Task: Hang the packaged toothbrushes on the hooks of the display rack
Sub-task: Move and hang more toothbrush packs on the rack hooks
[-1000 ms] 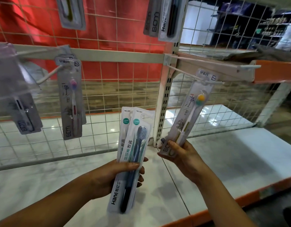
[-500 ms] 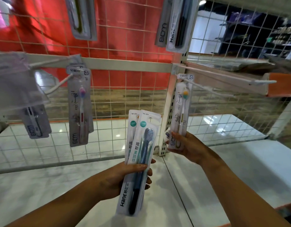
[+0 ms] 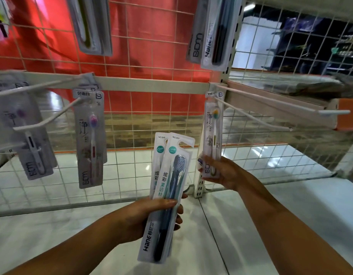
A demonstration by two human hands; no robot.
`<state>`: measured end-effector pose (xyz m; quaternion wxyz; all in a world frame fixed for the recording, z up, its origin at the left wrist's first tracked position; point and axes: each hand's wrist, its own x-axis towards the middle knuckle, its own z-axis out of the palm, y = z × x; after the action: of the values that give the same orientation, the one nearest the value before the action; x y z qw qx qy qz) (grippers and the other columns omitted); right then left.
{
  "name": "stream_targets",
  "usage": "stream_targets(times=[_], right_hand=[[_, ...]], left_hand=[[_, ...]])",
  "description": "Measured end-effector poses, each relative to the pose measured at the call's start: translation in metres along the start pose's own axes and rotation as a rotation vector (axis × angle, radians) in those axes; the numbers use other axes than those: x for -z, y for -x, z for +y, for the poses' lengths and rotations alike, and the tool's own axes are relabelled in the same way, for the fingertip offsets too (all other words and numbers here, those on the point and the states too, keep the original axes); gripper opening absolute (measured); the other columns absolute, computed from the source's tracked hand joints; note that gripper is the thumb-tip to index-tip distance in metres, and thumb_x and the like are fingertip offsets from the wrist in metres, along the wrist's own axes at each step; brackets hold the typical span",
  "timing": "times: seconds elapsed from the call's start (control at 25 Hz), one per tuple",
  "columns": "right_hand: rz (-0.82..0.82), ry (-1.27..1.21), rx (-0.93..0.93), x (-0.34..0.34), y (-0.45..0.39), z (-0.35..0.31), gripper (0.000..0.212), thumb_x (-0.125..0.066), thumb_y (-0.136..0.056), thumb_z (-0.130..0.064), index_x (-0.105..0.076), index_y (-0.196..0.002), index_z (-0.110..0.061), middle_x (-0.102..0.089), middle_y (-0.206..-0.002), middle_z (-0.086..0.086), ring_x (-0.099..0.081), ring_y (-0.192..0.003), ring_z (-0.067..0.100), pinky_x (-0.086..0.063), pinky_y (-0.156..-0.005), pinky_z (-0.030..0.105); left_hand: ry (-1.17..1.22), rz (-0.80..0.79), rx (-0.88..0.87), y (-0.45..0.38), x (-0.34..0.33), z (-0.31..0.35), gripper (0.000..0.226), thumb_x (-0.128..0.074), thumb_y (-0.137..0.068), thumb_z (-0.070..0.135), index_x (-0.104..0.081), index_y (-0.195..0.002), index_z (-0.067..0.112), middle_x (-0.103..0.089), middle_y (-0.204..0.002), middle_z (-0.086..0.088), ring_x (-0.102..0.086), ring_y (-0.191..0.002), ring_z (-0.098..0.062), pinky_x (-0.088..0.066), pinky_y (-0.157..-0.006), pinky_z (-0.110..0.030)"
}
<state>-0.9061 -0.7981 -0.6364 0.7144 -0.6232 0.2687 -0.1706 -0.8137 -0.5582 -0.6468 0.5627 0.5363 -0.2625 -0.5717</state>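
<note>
My left hand [image 3: 151, 219] grips two packaged Hane toothbrushes [image 3: 167, 195], upright, in front of the rack's lower middle. My right hand [image 3: 221, 171] holds the bottom end of a pack with a yellow-headed toothbrush [image 3: 212, 132]. That pack hangs at the inner end of a white hook [image 3: 251, 114], close to the upright post [image 3: 199, 183]. A second longer hook [image 3: 281, 100] above it carries nothing. On the left, a pack with a pink-headed brush [image 3: 90, 139] hangs from a hook [image 3: 48, 120].
More packs hang at the far left [image 3: 32, 147] and from the upper row [image 3: 90, 24] [image 3: 213, 32]. A white wire grid [image 3: 132, 108] backs the rack, with red wall behind. A white shelf floor [image 3: 271, 205] lies below, and an orange-edged shelf [image 3: 348, 114] juts at right.
My right hand has slid the yellow-headed pack along the hook from its tip to the post, and the pack now hangs upright. My left hand keeps its two packs.
</note>
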Motion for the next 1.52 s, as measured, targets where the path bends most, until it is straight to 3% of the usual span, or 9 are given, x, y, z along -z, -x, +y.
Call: stream_targets(times=[0.32,0.44,0.56,0.68,0.88,1.04,1.24,1.36,1.52], right_hand=[[-0.077,-0.108,0.074,-0.009,-0.003,0.014,0.022,-0.056,-0.09,-0.013,-0.059,-0.112,-0.015,-0.067,-0.105,0.004,-0.063,-0.097,0.018,-0.057,-0.08,0.032],[-0.05,-0.199,0.073,-0.017,0.005,0.027,0.024,-0.057,-0.089,-0.006,-0.059,-0.112,-0.011,-0.064,-0.101,0.006,-0.062,-0.094,0.018,-0.058,-0.076,0.026],[0.022,-0.279,0.02,-0.025,0.012,0.046,0.03,-0.057,-0.088,-0.001,-0.053,-0.117,-0.006,-0.063,-0.101,0.01,-0.063,-0.092,0.023,-0.059,-0.069,0.024],[0.086,-0.335,-0.114,-0.039,0.023,0.065,0.021,-0.059,-0.086,0.003,-0.055,-0.106,-0.003,-0.063,-0.095,0.015,-0.064,-0.082,0.024,-0.059,-0.06,0.025],[0.036,0.007,-0.22,-0.088,0.045,0.068,0.011,-0.059,-0.089,-0.006,-0.059,-0.1,-0.006,-0.065,-0.093,0.01,-0.063,-0.079,0.021,-0.054,-0.067,0.028],[-0.076,0.315,-0.074,-0.15,0.057,0.035,0.02,-0.064,-0.087,-0.013,-0.059,-0.106,-0.011,-0.063,-0.093,0.003,-0.062,-0.084,0.015,-0.052,-0.072,0.025],[-0.094,0.388,0.122,-0.221,0.063,0.01,0.018,-0.062,-0.088,-0.013,-0.058,-0.106,-0.014,-0.062,-0.094,0.003,-0.06,-0.09,0.018,-0.052,-0.084,0.035],[-0.137,0.462,0.13,-0.255,0.064,0.021,0.023,-0.062,-0.088,-0.015,-0.056,-0.111,-0.013,-0.061,-0.092,-0.001,-0.06,-0.092,0.018,-0.051,-0.082,0.032],[-0.185,0.483,0.059,-0.282,0.063,0.04,0.022,-0.061,-0.09,-0.02,-0.054,-0.11,-0.016,-0.058,-0.1,0.001,-0.058,-0.094,0.018,-0.051,-0.078,0.028]], left_hand=[[0.045,0.033,-0.039,0.002,0.001,0.004,0.038,-0.068,-0.069,0.019,-0.063,-0.106,0.012,-0.069,-0.081,-0.008,-0.067,-0.073,-0.02,-0.057,-0.074,-0.035],[0.01,0.074,-0.064,0.011,0.001,0.006,0.032,-0.071,-0.075,0.021,-0.063,-0.105,0.013,-0.072,-0.081,-0.007,-0.067,-0.072,-0.019,-0.057,-0.073,-0.034],[-0.015,0.1,-0.086,0.023,0.003,0.005,0.034,-0.068,-0.073,0.021,-0.063,-0.106,0.015,-0.073,-0.08,-0.004,-0.068,-0.071,-0.017,-0.057,-0.071,-0.032],[-0.013,0.098,-0.108,0.041,0.015,-0.002,0.037,-0.069,-0.073,0.021,-0.062,-0.108,0.013,-0.072,-0.081,-0.004,-0.068,-0.073,-0.017,-0.057,-0.07,-0.03],[-0.053,0.156,-0.131,0.081,0.037,-0.013,0.035,-0.074,-0.074,0.019,-0.061,-0.106,0.017,-0.072,-0.081,-0.001,-0.069,-0.075,-0.015,-0.057,-0.072,-0.028],[-0.115,0.227,-0.166,0.118,0.064,-0.015,0.049,-0.069,-0.065,0.02,-0.058,-0.112,0.015,-0.071,-0.082,0.001,-0.068,-0.076,-0.014,-0.055,-0.071,-0.026],[-0.054,0.354,-0.227,0.16,0.102,-0.015,0.048,-0.077,-0.069,0.022,-0.058,-0.114,0.018,-0.074,-0.086,0.001,-0.07,-0.082,-0.017,-0.056,-0.077,-0.031],[-0.059,0.408,-0.236,0.18,0.117,-0.024,0.043,-0.069,-0.066,0.021,-0.058,-0.107,0.018,-0.074,-0.083,0.001,-0.068,-0.083,-0.018,-0.055,-0.082,-0.034],[-0.081,0.398,-0.214,0.197,0.131,-0.041,0.043,-0.071,-0.069,0.024,-0.058,-0.11,0.015,-0.074,-0.085,0.002,-0.068,-0.082,-0.015,-0.055,-0.077,-0.029]])
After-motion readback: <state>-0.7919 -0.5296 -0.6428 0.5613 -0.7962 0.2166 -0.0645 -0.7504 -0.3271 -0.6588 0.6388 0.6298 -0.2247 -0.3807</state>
